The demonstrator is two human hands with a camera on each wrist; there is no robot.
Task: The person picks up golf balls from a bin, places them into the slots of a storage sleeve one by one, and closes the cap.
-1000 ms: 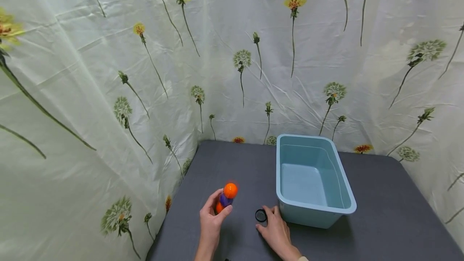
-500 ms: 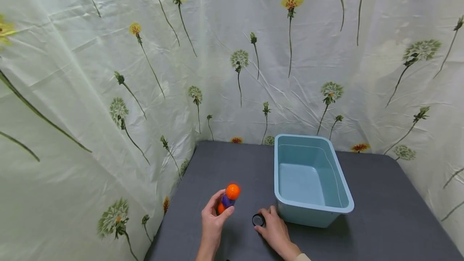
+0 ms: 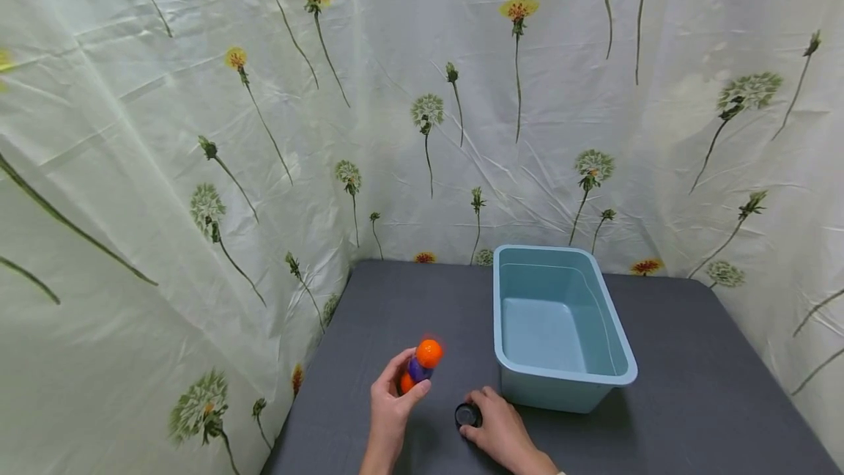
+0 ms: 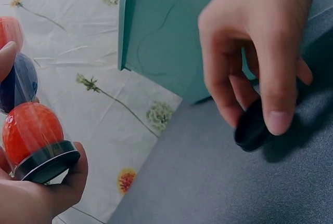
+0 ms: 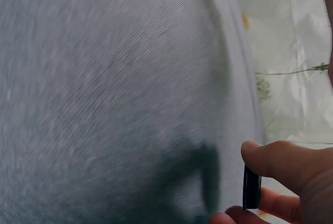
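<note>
My left hand [image 3: 389,409] grips a clear tube holding orange and purple balls [image 3: 420,369]. In the left wrist view the tube slants upright, with a black cap [image 4: 48,162] at its lower end and an orange ball [image 4: 32,133] just above that. Between the thumb and fingers of my right hand [image 3: 502,427] is a round black lid [image 3: 468,415], pinched by its rim. The left wrist view shows this lid [image 4: 252,129] tilted above the table, its shadow beside it. In the right wrist view the lid [image 5: 252,188] appears edge-on.
A light blue plastic bin [image 3: 565,380] stands on the dark grey table [image 3: 422,299], just beyond and right of my right hand. White cloth [image 3: 395,94] printed with dandelions hangs behind the table and along its left side.
My right hand has taken hold of the black lid, which lay flat on the table, and lifted and tilted it. The left hand with the tube has shifted slightly right in the view.
</note>
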